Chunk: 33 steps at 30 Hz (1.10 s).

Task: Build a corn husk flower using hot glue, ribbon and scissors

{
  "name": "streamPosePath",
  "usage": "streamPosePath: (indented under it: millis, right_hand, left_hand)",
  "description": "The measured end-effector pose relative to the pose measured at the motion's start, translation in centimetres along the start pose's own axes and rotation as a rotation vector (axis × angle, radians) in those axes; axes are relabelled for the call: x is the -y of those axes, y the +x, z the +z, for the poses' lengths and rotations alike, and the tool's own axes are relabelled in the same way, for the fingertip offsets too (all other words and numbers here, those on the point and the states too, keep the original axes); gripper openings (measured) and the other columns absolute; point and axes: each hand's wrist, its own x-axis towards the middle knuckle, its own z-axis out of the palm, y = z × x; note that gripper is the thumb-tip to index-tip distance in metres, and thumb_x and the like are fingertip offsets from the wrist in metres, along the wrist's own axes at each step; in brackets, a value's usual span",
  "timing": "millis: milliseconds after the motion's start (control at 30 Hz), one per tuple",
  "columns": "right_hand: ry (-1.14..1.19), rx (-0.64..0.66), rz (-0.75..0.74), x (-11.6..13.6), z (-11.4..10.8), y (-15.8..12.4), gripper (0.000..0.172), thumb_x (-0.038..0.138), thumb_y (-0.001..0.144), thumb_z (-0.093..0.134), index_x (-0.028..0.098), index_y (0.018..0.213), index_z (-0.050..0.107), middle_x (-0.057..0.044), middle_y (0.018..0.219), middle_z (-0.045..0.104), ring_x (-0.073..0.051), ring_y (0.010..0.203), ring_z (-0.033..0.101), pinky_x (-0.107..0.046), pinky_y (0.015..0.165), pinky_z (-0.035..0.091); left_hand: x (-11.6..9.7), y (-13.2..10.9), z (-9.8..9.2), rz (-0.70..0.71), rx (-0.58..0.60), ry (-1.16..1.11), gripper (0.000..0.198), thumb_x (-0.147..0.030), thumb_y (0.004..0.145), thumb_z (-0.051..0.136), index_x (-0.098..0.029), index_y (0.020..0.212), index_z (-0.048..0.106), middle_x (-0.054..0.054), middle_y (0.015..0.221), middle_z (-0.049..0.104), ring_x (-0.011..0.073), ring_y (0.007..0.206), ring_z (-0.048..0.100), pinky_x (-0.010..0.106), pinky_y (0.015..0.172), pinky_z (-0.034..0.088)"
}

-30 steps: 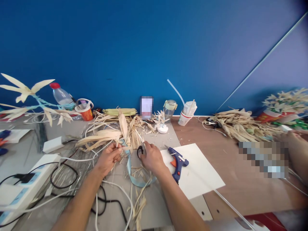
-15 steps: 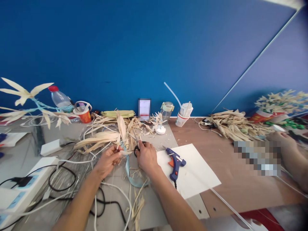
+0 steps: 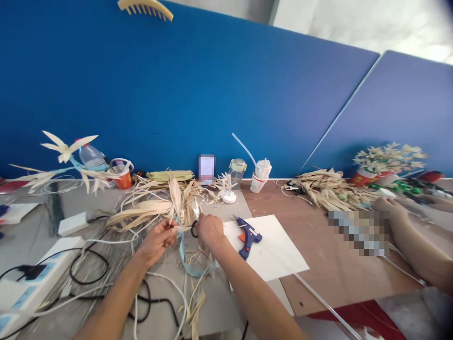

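Note:
My left hand (image 3: 158, 240) pinches a pale strip of corn husk (image 3: 183, 228) between thumb and fingers. Close beside it, my right hand (image 3: 210, 230) is closed around a pair of scissors (image 3: 194, 228); a black handle loop shows, and the blades point up and away. Dried corn husks (image 3: 138, 211) lie in a loose pile just beyond both hands. Below the hands a light blue ribbon (image 3: 187, 269) curls on the table. To the right of my right hand, a blue glue gun (image 3: 249, 237) rests on a white sheet (image 3: 283, 250).
A white power strip (image 3: 46, 269) and tangled cables (image 3: 88, 262) lie at the left. Along the blue partition stand a phone (image 3: 206, 169), a lidded jar (image 3: 237, 172), a paper cup (image 3: 259, 182) and a husk flower (image 3: 65, 150). Another person's arm (image 3: 412, 241) is at the right.
The view has tilted up, showing the partition's top and a yellow comb. My right hand has turned slightly with the scissors, whose blades now show more. My left hand still pinches the husk strip.

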Motion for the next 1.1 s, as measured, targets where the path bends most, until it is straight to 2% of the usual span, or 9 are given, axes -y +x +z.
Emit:
streamPosePath:
  millis: [167,300,433,500,600,733,833,933,1100]
  right_hand:
    - [0.008,0.006,-0.013,0.7,-0.3,1.0,0.022,0.015,0.08,0.051,0.009,0.092,0.068,-0.022,0.092,0.066,-0.028,0.087,0.066,-0.035,0.069,0.051]
    - [0.012,-0.034,0.018,1.0,0.0,0.9,0.03,0.008,0.08,0.045,0.01,0.103,0.064,-0.024,0.113,0.057,-0.025,0.086,0.066,-0.033,0.066,0.052]
    - [0.094,-0.124,0.004,0.8,0.3,0.3,0.037,0.009,0.076,0.05,0.014,0.112,0.059,-0.025,0.127,0.046,-0.025,0.082,0.066,-0.036,0.067,0.051]
    - [0.336,-0.232,0.011,0.6,0.4,0.0,0.043,0.01,0.072,0.055,0.016,0.115,0.057,-0.023,0.126,0.048,-0.026,0.083,0.065,-0.038,0.07,0.049]
    - [0.89,-0.276,0.076,0.1,0.2,-0.5,0.028,0.013,0.073,0.052,0.013,0.099,0.063,-0.016,0.106,0.06,-0.022,0.082,0.063,-0.032,0.07,0.047]
    - [1.474,-0.076,0.02,-0.2,-0.7,-1.2,0.022,0.026,0.075,0.051,0.014,0.089,0.064,-0.004,0.074,0.063,-0.011,0.052,0.054,-0.021,0.049,0.039]
    - [1.96,0.112,-0.033,0.1,-1.3,-1.6,0.022,0.03,0.063,0.066,0.014,0.078,0.062,0.001,0.065,0.059,-0.006,0.044,0.047,-0.018,0.042,0.031]
    - [2.119,0.121,0.041,0.6,-1.1,-1.5,0.019,0.023,0.054,0.071,0.015,0.063,0.056,0.005,0.048,0.052,-0.005,0.038,0.041,-0.017,0.038,0.027]
    - [2.237,-0.023,0.088,0.7,0.0,-0.5,0.014,0.018,0.053,0.068,0.016,0.059,0.055,0.005,0.044,0.052,-0.005,0.036,0.041,-0.017,0.039,0.031]
  left_hand:
    - [-0.1,0.0,0.9,0.008,-0.021,0.019,0.024,-0.019,0.061,0.078,-0.015,0.074,0.059,-0.01,0.049,0.037,0.0011,0.037,0.021,0.016,0.038,0.025]
    - [-0.4,0.0,1.8,0.017,-0.036,0.116,0.027,-0.023,0.058,0.079,-0.015,0.073,0.059,-0.009,0.049,0.038,0.0017,0.038,0.024,0.017,0.039,0.025]
    - [-1.3,-0.1,3.2,0.088,-0.046,0.207,0.028,-0.026,0.058,0.078,-0.015,0.072,0.056,-0.008,0.054,0.044,0.0014,0.038,0.027,0.017,0.039,0.023]
    - [-1.8,-0.1,3.8,0.158,-0.087,0.238,0.027,-0.027,0.06,0.076,-0.016,0.072,0.055,-0.008,0.056,0.044,0.0021,0.039,0.03,0.017,0.04,0.024]
    - [-2.2,0.4,4.4,0.26,-0.147,0.243,0.025,-0.027,0.063,0.073,-0.017,0.073,0.053,-0.008,0.059,0.046,0.0026,0.041,0.032,0.017,0.042,0.025]
    - [-1.7,1.5,5.0,0.31,-0.196,0.207,0.028,-0.031,0.062,0.072,-0.018,0.077,0.053,-0.009,0.058,0.046,0.0035,0.04,0.031,0.018,0.042,0.024]
    - [-1.0,2.1,5.8,0.292,-0.177,0.201,0.027,-0.031,0.062,0.072,-0.018,0.077,0.053,-0.01,0.054,0.045,0.0046,0.04,0.033,0.019,0.042,0.024]
    - [-0.4,2.1,6.8,0.256,-0.155,0.174,0.029,-0.03,0.061,0.074,-0.018,0.075,0.053,-0.007,0.059,0.053,0.0067,0.045,0.041,0.019,0.045,0.031]
    - [-0.2,1.8,6.8,0.167,-0.094,0.071,0.032,-0.032,0.06,0.076,-0.015,0.081,0.059,-0.009,0.049,0.046,0.0048,0.041,0.034,0.017,0.042,0.027]
